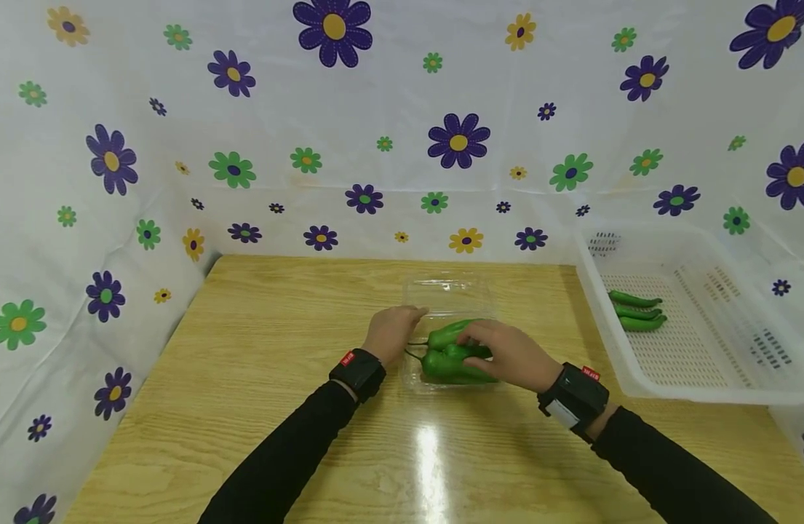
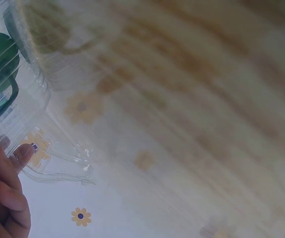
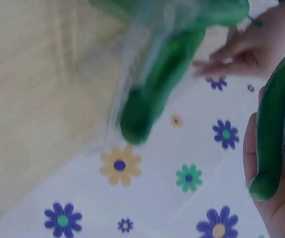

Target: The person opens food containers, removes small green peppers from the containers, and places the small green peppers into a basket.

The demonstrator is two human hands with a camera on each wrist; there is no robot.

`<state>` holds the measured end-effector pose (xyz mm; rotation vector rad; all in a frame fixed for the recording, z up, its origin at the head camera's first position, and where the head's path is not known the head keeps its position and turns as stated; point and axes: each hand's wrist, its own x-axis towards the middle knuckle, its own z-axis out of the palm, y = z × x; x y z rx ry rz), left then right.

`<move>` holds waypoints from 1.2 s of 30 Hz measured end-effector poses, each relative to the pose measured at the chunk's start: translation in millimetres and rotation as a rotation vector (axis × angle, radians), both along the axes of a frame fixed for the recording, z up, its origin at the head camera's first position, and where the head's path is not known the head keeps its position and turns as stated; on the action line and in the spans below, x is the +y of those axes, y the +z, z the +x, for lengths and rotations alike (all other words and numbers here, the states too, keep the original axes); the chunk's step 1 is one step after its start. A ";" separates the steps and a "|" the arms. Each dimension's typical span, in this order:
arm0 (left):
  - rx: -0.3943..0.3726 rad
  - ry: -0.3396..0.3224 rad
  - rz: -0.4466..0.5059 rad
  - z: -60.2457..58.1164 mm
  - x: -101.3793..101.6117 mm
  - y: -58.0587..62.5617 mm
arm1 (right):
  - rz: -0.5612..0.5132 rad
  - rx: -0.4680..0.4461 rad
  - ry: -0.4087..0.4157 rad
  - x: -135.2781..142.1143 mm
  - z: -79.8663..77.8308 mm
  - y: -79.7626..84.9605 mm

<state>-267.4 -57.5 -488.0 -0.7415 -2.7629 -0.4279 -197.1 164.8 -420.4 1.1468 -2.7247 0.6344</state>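
Observation:
On the wooden table a clear plastic box point(image 1: 411, 380) lies with its lid folded back. Two plump green peppers point(image 1: 450, 369) with thin stems rest in it. My left hand point(image 1: 391, 331) pinches the box near its left edge; in the left wrist view the fingers point(image 2: 6, 171) meet the clear plastic. Over the box's right part, my right hand point(image 1: 516, 358) holds a long green vegetable point(image 3: 274, 124), slightly curved and cucumber-like. Its tip shows between the peppers in the head view, and my palm hides the rest.
A white perforated basket point(image 1: 696, 356) stands at the right, with several slim green vegetables point(image 1: 640, 314) lying at its left side. Flower-patterned white cloth point(image 1: 388, 94) hangs behind the wooden table point(image 1: 277, 313) and along its sides.

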 end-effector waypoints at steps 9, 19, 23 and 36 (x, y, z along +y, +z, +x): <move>-0.008 -0.003 0.019 -0.2 0.5 1.8 | -0.027 0.141 -0.099 49.2 -5.4 40.7; 0.012 -0.003 0.005 -1.1 0.3 -2.0 | 0.049 0.052 -0.444 144.3 -33.7 85.7; 0.024 -0.007 0.008 0.2 0.9 -1.4 | 0.109 -0.014 -0.527 180.6 -50.6 86.3; -0.013 0.004 0.032 0.7 -0.9 -2.5 | 0.169 -0.158 -0.560 227.6 -104.5 35.0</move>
